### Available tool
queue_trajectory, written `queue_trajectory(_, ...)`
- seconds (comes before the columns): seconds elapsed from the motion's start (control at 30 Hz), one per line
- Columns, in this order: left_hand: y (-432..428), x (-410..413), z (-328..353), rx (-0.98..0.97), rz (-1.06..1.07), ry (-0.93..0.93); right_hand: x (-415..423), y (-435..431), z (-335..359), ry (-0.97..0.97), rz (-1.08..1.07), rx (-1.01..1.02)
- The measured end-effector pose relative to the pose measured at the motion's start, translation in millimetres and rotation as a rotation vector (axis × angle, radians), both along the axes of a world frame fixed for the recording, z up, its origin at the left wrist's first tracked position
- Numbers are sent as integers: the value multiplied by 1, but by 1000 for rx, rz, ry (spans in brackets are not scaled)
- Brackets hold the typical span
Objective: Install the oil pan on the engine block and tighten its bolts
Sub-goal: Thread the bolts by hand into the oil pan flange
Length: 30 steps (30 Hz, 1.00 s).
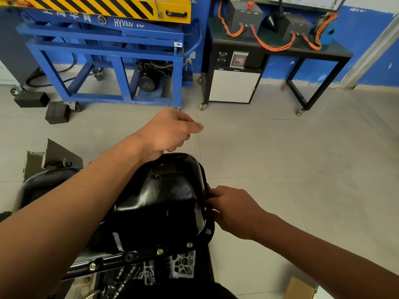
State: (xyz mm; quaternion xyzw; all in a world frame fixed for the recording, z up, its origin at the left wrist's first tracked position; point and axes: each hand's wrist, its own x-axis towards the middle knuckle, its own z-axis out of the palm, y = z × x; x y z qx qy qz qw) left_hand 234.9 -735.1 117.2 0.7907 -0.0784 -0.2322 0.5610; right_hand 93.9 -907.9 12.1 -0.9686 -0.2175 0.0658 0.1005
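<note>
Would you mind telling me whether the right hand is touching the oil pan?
Touching. The head view shows the right hand with its fingertips curled against the oil pan at its right flange, no gap visible.

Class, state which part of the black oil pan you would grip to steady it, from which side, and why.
I would grip the flat bolted flange on the right edge of the oil pan, coming from the right, where the right hand is. The flange juts out as a lip; the domed body is smooth.
</note>
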Motion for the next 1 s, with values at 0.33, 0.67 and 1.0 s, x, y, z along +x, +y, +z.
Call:
queue_trajectory(0.33, 1, 0, 4, -91, 5, 75, 3, -2, 2, -22, 41, -56)
queue_trajectory(0.67, 17, 14, 11, -512, 327, 717, 63, -1, 96, -162, -247, 430)
queue_trajectory(1.0, 20, 9, 11, -524, 344, 650, 113, 64, 123, -128, -80, 179)
